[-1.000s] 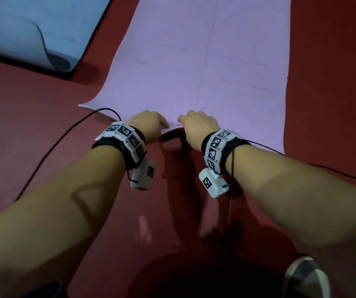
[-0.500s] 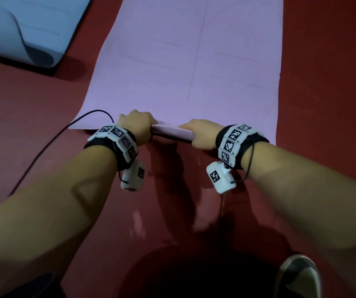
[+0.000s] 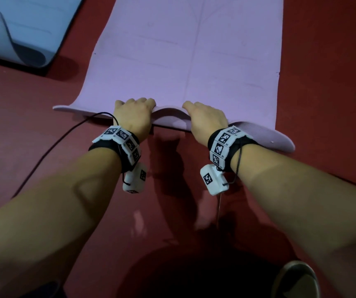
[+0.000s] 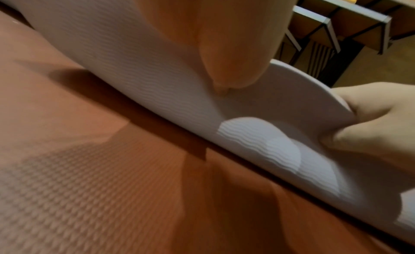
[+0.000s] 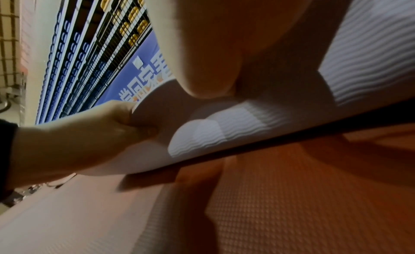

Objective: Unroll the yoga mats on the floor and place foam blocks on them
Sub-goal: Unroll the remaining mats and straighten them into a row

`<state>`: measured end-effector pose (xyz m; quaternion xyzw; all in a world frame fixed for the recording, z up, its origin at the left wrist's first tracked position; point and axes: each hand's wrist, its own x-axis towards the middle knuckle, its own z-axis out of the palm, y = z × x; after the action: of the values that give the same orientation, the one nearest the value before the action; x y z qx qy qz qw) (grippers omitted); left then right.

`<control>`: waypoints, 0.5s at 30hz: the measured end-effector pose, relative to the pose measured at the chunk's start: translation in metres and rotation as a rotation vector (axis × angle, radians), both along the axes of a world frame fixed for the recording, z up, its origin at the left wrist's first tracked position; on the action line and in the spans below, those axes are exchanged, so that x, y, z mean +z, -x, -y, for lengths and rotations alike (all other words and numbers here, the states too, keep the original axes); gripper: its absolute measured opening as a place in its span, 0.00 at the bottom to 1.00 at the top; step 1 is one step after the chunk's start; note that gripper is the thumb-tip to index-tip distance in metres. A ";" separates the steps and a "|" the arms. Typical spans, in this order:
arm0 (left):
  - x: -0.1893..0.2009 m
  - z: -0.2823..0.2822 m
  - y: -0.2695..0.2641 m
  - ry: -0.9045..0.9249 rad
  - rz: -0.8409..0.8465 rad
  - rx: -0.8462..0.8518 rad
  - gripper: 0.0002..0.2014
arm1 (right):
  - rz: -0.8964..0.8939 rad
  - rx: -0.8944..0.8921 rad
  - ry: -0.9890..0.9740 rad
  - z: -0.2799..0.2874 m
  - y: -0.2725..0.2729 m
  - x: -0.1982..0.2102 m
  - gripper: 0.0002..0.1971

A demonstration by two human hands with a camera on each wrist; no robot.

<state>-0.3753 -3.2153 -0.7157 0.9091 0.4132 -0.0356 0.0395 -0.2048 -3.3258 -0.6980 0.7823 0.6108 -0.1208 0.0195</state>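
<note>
A purple yoga mat [image 3: 194, 50] lies unrolled on the red floor, stretching away from me. My left hand [image 3: 134, 112] and right hand [image 3: 203, 117] both grip its near edge, fingers over the top and thumbs under. The edge arches up between them, and its right corner curls so that the ribbed underside shows. In the left wrist view my left thumb [image 4: 226, 76] presses the mat's underside [image 4: 134, 71], with the right hand [image 4: 370, 119] gripping beside it. The right wrist view shows the mat [image 5: 370, 44] and the left hand [image 5: 78, 137]. No foam block is in view.
A light blue mat [image 3: 22, 29] lies at the far left, its near end curled up. A black cable [image 3: 50, 151] runs over the red floor [image 3: 22, 125] left of my left wrist. A shoe [image 3: 297, 280] is at the bottom right. Shelving [image 4: 350, 18] with yellow items stands beyond.
The small roll left at the mat's near end has opened out. Its edge has come nearer to me and now arches up between my hands.
</note>
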 end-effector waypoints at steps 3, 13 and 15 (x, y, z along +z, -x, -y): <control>-0.008 0.001 -0.001 -0.005 -0.012 0.016 0.17 | 0.035 0.027 -0.007 -0.001 0.000 -0.013 0.25; -0.036 0.003 -0.006 -0.026 0.019 0.032 0.14 | 0.016 -0.034 0.012 0.000 0.008 -0.043 0.30; -0.036 0.002 -0.008 -0.006 -0.013 0.026 0.14 | -0.001 -0.063 0.018 0.001 0.010 -0.045 0.33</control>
<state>-0.3672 -3.2173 -0.7518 0.9034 0.4255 -0.0398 0.0345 -0.2144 -3.3271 -0.7433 0.8008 0.5849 -0.1271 0.0225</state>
